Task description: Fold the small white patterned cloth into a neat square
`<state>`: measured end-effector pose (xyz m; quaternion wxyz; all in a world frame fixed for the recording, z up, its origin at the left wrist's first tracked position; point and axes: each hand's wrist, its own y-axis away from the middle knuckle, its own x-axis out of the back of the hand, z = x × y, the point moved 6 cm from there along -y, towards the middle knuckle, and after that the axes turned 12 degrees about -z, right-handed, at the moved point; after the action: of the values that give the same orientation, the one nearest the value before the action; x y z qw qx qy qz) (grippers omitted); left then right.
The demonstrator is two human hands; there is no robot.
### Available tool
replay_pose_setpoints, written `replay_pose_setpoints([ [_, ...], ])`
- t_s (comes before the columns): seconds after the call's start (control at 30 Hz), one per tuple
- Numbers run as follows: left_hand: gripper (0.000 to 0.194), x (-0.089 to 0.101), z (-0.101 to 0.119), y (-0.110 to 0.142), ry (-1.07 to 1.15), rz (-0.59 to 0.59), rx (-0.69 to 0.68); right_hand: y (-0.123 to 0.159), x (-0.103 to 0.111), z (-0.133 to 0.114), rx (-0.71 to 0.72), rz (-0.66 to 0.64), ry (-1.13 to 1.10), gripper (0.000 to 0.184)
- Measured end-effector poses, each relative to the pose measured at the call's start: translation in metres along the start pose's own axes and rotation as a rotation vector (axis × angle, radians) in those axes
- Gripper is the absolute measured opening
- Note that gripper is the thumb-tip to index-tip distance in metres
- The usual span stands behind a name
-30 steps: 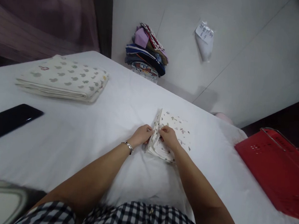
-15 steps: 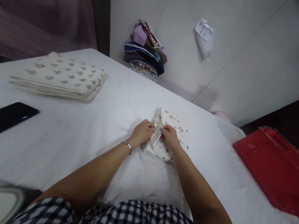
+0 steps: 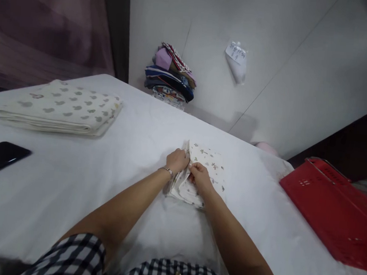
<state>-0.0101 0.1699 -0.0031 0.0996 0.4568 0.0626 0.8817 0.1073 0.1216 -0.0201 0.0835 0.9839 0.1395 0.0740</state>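
Note:
A small folded white cloth [image 3: 211,161] with a scattered brown and green print lies on the white-covered table. My left hand [image 3: 177,160], a bracelet at its wrist, is closed on the layers along the cloth's left edge; its fingertips are partly hidden. Right beside it, my right hand [image 3: 201,175] pinches the top layer near that same edge. The layers stand slightly apart between the two hands, and the lower corner fans open toward me.
A larger folded cloth [image 3: 68,107] and a black phone-like slab [image 3: 0,157] lie left. At right stands a red plastic basket [image 3: 330,208]. Beyond the table [image 3: 131,150], a stack of folded clothes [image 3: 171,77] and a plastic bag with a written label [image 3: 236,63] are on the floor.
My left hand has shifted up along the cloth's left edge and turned its fingers inward. The right hand keeps its pinch. The whole view has swung slightly, moving the surroundings left and downward.

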Motion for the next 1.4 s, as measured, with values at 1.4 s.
replay_pose_setpoints([
  [1.4,0.032,-0.002,-0.013,-0.070,0.305,0.066,0.170,-0.014,0.116,0.004,-0.006,0.166,1.084,0.054],
])
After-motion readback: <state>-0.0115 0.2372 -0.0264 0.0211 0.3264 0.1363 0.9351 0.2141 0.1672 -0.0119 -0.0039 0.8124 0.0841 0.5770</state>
